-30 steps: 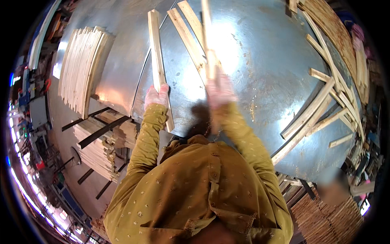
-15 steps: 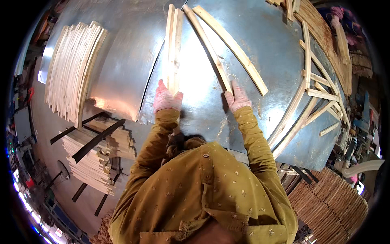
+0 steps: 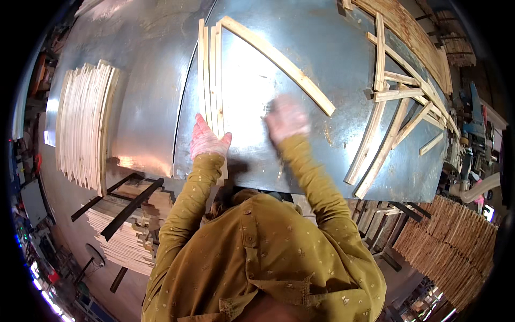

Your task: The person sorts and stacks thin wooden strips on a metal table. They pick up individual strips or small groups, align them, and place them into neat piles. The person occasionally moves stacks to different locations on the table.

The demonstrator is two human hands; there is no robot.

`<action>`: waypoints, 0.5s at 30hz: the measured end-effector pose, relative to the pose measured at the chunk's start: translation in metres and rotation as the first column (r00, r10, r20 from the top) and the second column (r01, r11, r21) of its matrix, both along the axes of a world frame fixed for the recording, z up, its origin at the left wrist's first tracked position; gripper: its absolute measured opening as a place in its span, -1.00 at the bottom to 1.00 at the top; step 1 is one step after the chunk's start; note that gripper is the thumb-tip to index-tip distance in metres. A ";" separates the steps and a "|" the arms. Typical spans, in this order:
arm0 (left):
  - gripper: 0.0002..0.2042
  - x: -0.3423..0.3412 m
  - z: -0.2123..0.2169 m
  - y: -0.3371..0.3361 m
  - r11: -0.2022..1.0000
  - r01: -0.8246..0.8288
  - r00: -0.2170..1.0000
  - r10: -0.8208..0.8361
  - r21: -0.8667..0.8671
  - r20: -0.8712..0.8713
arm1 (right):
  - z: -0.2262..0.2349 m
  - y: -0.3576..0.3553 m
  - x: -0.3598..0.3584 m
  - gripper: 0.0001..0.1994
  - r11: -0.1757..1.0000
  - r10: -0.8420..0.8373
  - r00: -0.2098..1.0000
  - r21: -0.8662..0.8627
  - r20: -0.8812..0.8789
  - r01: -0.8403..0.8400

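Note:
Several long, narrow wooden strips lie side by side on the metal-topped table, running away from me. Around their near ends is my left hand, its thumb on the right side and fingers on the left, closed on them. My right hand is over the table to the right, smeared by motion, so its fingers cannot be made out. Nearest to it is a single wooden strip, lying slantwise, its far end close to the grouped strips' far ends.
A row of wooden strips lies on the table's left. Loose pieces cross one another at the right. Below the table edge are dark metal bars, stacked strips at left and a large wood stack at right.
The strip my right hand was touching has moved left against the others, and that hand has let go and moved away from it. My left hand stays at the strips' near ends.

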State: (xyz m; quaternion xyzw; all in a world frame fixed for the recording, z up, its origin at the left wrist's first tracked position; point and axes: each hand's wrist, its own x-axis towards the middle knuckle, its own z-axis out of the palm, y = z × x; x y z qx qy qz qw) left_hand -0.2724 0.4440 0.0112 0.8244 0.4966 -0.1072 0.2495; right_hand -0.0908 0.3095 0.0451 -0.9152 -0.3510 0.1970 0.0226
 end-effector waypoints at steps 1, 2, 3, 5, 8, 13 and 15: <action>0.11 0.007 0.003 -0.002 1.000 0.011 1.000 -0.012 -0.013 -0.014 | -0.041 -0.039 0.027 -0.42 0.963 -0.118 0.815 0.267 0.567 -0.046; 0.11 0.012 0.006 -0.005 1.000 0.017 0.999 -0.018 -0.026 -0.036 | -0.061 -0.069 0.068 -0.40 0.982 -0.119 0.777 0.189 0.618 0.000; 0.10 0.018 0.007 -0.007 0.999 0.023 0.998 -0.025 -0.037 -0.059 | -0.072 -0.086 0.095 -0.38 0.992 -0.116 0.739 0.113 0.664 0.054; 0.09 0.014 0.008 -0.005 0.999 -0.002 0.997 -0.001 -0.033 -0.080 | -0.039 -0.069 0.098 -0.33 0.991 -0.067 0.963 -0.091 0.261 0.094; 0.09 0.016 0.010 -0.005 0.999 0.008 0.995 -0.013 -0.048 -0.099 | -0.050 -0.087 0.066 -0.36 0.982 -0.070 0.997 0.175 -0.030 0.074; 0.07 0.015 0.009 0.002 0.997 0.041 0.994 -0.047 -0.069 -0.094 | -0.091 -0.103 0.001 -0.36 0.407 0.352 -0.232 -0.074 -0.907 0.910; 0.05 0.015 0.014 0.010 0.996 0.055 0.992 -0.062 -0.063 -0.106 | -0.056 -0.083 -0.012 -0.30 0.408 0.409 -0.268 -0.089 -0.872 0.909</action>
